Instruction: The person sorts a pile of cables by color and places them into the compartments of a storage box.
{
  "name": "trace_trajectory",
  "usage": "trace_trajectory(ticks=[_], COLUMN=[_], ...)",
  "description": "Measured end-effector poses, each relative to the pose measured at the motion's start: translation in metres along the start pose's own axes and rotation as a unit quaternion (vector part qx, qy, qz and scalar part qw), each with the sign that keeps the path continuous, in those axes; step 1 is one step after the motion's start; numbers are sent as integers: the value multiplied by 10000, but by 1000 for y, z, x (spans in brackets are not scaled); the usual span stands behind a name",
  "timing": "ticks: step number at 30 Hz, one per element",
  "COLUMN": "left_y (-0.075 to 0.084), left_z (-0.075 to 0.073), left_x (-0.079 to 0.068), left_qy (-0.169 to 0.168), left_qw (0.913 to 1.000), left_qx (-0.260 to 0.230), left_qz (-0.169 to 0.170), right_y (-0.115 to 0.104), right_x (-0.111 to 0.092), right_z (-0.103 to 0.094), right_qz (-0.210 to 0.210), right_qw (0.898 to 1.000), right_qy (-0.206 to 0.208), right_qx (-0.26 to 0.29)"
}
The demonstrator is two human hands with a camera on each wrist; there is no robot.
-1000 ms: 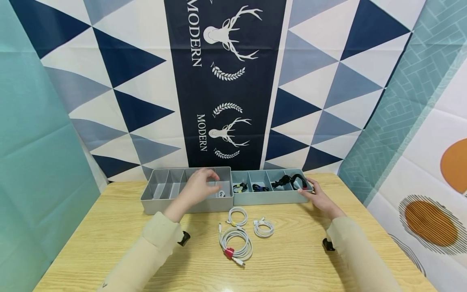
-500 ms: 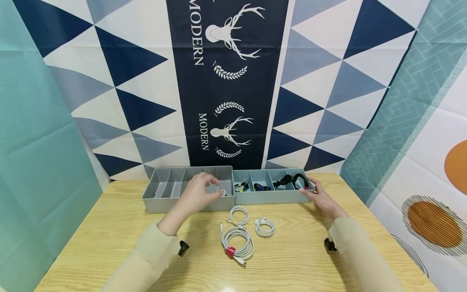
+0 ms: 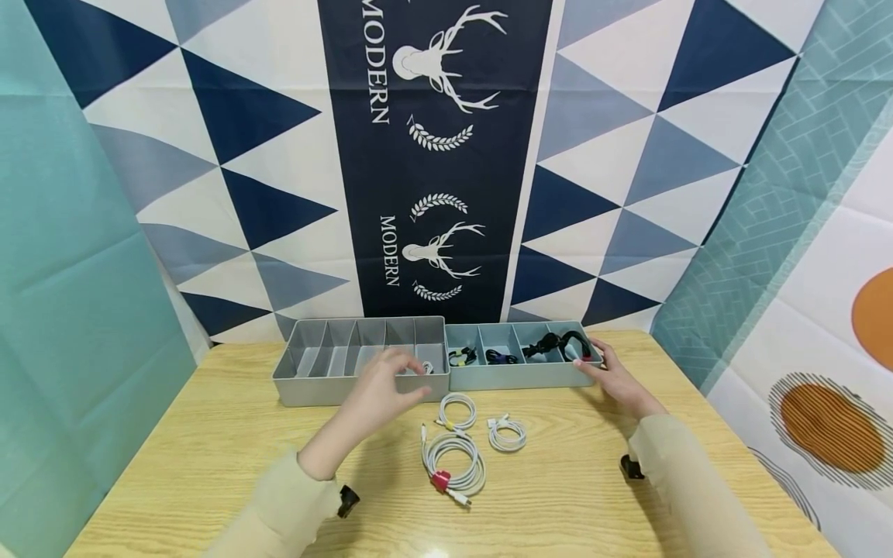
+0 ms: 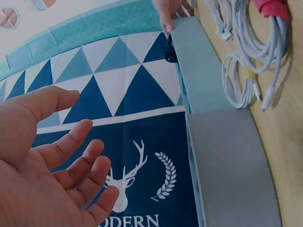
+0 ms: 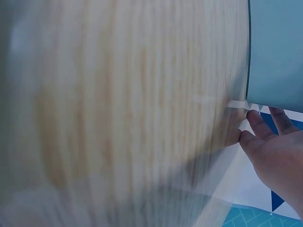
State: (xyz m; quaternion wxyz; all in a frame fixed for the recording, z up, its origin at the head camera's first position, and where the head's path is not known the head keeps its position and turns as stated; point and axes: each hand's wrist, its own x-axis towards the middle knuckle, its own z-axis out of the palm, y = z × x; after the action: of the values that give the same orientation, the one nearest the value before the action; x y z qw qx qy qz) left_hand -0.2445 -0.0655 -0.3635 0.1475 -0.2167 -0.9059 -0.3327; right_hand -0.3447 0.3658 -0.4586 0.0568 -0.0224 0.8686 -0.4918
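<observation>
My left hand (image 3: 380, 391) hangs over the front wall of the grey divided box (image 3: 307, 391), thumb and fingers apart, holding nothing. A small white item (image 3: 428, 368), partly hidden, lies in that box's rightmost compartment. In the left wrist view the left hand (image 4: 61, 161) shows spread, lightly bent fingers. My right hand (image 3: 614, 380) rests against the right end of the pale blue divided box (image 3: 516, 378), its thumb at the front rim. Three coiled white cables lie before the boxes: a small one (image 3: 473, 415), another with a white plug (image 3: 515, 443), and a larger one with a red tie (image 3: 481, 469).
Both boxes stand end to end along the back of the wooden table (image 3: 558, 496). The blue box's compartments hold black cables, among them one with a yellow tie (image 3: 462, 357) and a thick black one (image 3: 547, 344). Behind hangs a patterned cloth (image 3: 432, 178).
My left hand has drawn back from over the grey box's right compartments toward me and down, its thumb and fingers parting wider. My right hand stays at the blue box's end.
</observation>
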Motion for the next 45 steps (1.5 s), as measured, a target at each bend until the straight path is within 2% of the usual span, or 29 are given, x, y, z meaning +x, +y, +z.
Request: trace_trajectory(ticks=[9,17,24,28,35,43,45], left_y=[-4,-10,-19,-26,-35,-40,-41], left_z=[19,34,41,47,53,55,55], left_x=[-16,-29,-38,-42,-45,-45,-45], left_qy=[155,23,-337,-488,-864,-1328,-1405], left_qw=[9991,9992,9978,9956,9867,9788,9754], left_qx=[-329,-258,-356,-317,-4,170,244], left_qz=[231,303,448,739,1375,1553,1683], right_y=[-2,-7,2,1,-3,-1,-1], right_x=[0,-4,2,1,0,1,2], right_z=[-1,1,0,0,1,1,1], right_qz=[-42,-14,37,70,120,164,202], right_qw=[10000,9999,10000,10000,9999,9999,9998], right_qy=[-31,-59,-18,-31,-14,-1,46], right_qx=[60,114,41,52,-26,-46,-11])
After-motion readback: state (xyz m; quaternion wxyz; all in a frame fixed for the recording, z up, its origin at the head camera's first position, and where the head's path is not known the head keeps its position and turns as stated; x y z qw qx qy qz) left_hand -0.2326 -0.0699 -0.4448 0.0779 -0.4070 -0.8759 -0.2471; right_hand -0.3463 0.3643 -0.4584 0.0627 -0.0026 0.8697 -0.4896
